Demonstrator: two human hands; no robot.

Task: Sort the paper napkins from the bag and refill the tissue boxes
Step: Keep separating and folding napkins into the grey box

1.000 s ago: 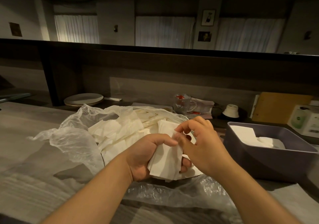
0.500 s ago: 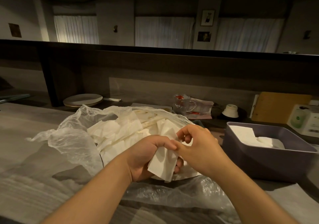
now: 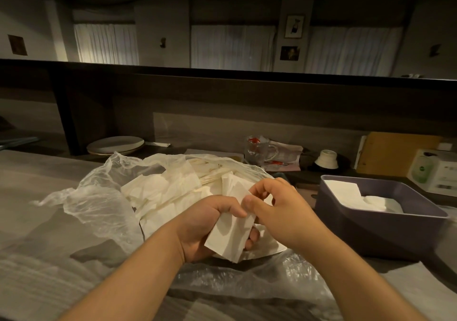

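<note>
Grey wooden counter (image 3: 37, 221), crumpled clear plastic bag (image 3: 99, 204) lying on it, dark tissue box (image 3: 371, 231) beside, at right

No text can be read anywhere. The white box (image 3: 442, 172) at the counter's right edge seems printed, but its lettering is blurred.

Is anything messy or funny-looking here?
A bit messy: the napkins in the plastic bag lie jumbled at all angles, not stacked. In the grey tissue box, one napkin leans askew against the back corner. Nothing looks spilled or broken.
</note>
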